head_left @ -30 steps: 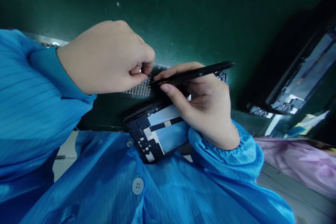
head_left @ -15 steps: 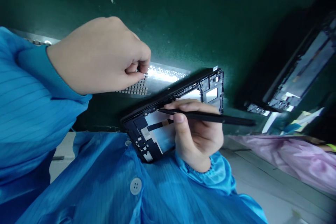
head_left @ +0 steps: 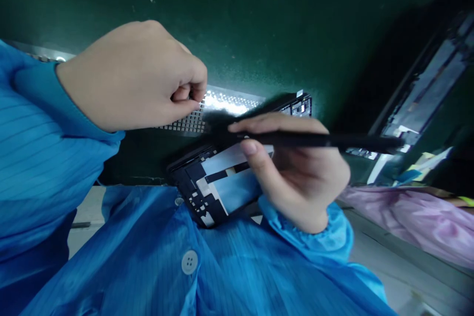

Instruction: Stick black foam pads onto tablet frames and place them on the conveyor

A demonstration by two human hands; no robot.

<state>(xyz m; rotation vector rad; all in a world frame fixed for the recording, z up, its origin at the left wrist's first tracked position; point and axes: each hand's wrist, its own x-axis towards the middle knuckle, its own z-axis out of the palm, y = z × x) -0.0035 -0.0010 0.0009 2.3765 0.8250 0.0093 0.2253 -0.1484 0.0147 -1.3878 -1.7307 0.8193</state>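
My left hand [head_left: 137, 76] is closed in a pinch over a clear strip of small grey squares [head_left: 188, 122]. Whatever may be between its fingertips is hidden. My right hand [head_left: 299, 173] grips black tweezers [head_left: 296, 139], blurred by motion, their tips pointing left over the upper edge of the tablet. This opened tablet [head_left: 237, 192] has a black frame and a silvery-blue inner panel crossed by a dark strip. It lies tilted at the table's near edge, against my blue smock. My right hand covers part of its right half.
The green table [head_left: 259, 24] stretches ahead. Another opened device [head_left: 433, 79] lies at the right, with a yellow and blue scrap [head_left: 422, 168] near it. Pink cloth [head_left: 414, 217] is beyond the table's near edge at right.
My right hand has lifted off the tablet's inner panel and shifted up and right with the tweezers. My left hand keeps its pinch over the strip. The view has shifted slightly.
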